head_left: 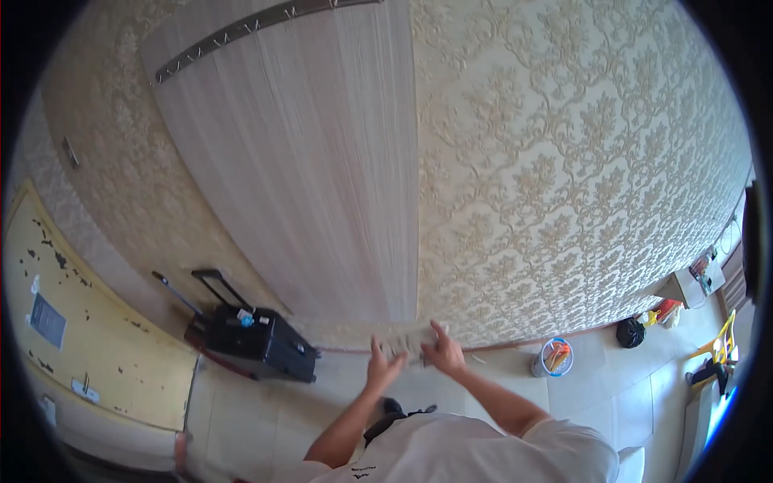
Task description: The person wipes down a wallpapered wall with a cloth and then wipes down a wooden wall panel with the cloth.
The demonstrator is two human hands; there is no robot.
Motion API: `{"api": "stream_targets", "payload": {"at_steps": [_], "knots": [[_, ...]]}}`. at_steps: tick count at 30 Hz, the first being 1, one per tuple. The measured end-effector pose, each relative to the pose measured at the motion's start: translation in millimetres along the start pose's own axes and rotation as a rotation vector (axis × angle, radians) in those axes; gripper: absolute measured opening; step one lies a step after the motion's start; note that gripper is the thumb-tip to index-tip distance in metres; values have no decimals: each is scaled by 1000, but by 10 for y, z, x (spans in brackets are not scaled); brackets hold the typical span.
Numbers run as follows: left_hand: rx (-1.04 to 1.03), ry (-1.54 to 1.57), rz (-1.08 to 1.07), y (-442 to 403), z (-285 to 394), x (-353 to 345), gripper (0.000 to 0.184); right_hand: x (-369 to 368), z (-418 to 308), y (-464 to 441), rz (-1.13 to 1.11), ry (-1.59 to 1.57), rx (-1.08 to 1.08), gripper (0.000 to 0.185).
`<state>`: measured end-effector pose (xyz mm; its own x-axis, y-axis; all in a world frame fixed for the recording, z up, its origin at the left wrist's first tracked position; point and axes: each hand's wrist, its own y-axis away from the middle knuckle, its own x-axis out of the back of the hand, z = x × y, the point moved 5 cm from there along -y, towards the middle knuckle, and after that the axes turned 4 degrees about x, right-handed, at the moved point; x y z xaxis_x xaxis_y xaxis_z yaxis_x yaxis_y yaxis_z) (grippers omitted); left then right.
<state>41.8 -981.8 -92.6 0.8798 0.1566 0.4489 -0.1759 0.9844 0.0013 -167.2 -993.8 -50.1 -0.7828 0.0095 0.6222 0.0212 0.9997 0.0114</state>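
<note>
The left hand (386, 369) and right hand (445, 354) pinch a pale, thin, blurred piece (411, 341) by its opposite sides.

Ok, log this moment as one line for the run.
Left hand: at blurred pale item, grip unclear | Right hand: at same item | Left side: black suitcase near wall | Right side: blue-rimmed basket

I see a floor of pale tiles (584, 402). On its left side there stands a black suitcase (270, 342), near the wall. To the right I find a round basket (538, 366) with orange things (557, 352) inside. Farther right are a black plastic bag (630, 332), and then a yellow chair (724, 340).
</note>
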Motion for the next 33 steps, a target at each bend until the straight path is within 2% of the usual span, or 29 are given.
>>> {"api": "stream_targets", "payload": {"at_steps": [1, 2, 3, 4, 6, 8, 10, 12, 13, 15, 16, 18, 19, 21, 23, 25, 26, 28, 32, 33], "knots": [[-246, -37, 38, -457, 316, 202, 103, 139, -373, -340, 67, 19, 130, 61], [-339, -41, 40, -723, 972, 543, 93, 294, -736, -676, 116, -58, 211, 48], [-403, 0, -14, -983, 1454, 822, 83, 473, -1126, -967, 217, -8, 359, 40], [-574, 1, 92, -1157, 1979, 1110, 68, 711, -1586, -1166, 213, -86, 370, 38], [-938, -23, 226, -1569, 2640, 1521, 51, 1269, -2521, -1309, 354, -124, 528, 38], [-1026, 115, 253, -1675, 3364, 1928, 38, 1670, -3162, -1445, 639, -83, 806, 38], [-911, 127, 159, -1755, 3853, 2205, 35, 2024, -3724, -1434, 651, -111, 761, 38], [-1149, 63, 303, -1744, 4279, 2473, 33, 2304, -4140, -1346, 696, -147, 834, 40], [-1154, 63, 301, -1760, 4456, 2563, 33, 2390, -4278, -1361, 701, -148, 835, 40], [-1326, 12, 500, -1697, 4750, 2708, 36, 2546, -4482, -1396, 789, -219, 933, 48], [-1320, 12, 495, -1760, 4831, 2709, 36, 2589, -4534, -1492, 785, -217, 927, 48], [-1207, -4, 474, -1958, 4908, 2675, 43, 2651, -4632, -1548, 1001, 10, 1018, 56], [-1195, -5, 463, -2053, 4889, 2644, 43, 2646, -4618, -1621, 903, 5, 914, 59], [-1166, -139, 466, -2179, 4823, 2535, 49, 2573, -4533, -1722, 910, 49, 900, 58], [-1099, -144, 426, -2206, 4672, 2422, 51, 2475, -4428, -1800, 908, 91, 883, 57], [-1029, -155, 376, -2259, 4459, 2295, 52, 2350, -4289, -1769, 923, 40, 934, 56], [-1058, -136, 378, -2274, 4333, 2230, 53, 2251, -4150, -1825, 906, 39, 903, 56], [-1074, -115, 366, -2308, 4072, 2093, 54, 2056, -3892, -1858, 987, 66, 1025, 56], [-1019, -147, 307, -2353, 3364, 1725, 58, 1562, -3301, -1849, 876, -3, 828, 57], [-1023, -151, 301, -2345, 3176, 1628, 59, 1432, -3131, -1853, 900, 22, 840, 57]]}}
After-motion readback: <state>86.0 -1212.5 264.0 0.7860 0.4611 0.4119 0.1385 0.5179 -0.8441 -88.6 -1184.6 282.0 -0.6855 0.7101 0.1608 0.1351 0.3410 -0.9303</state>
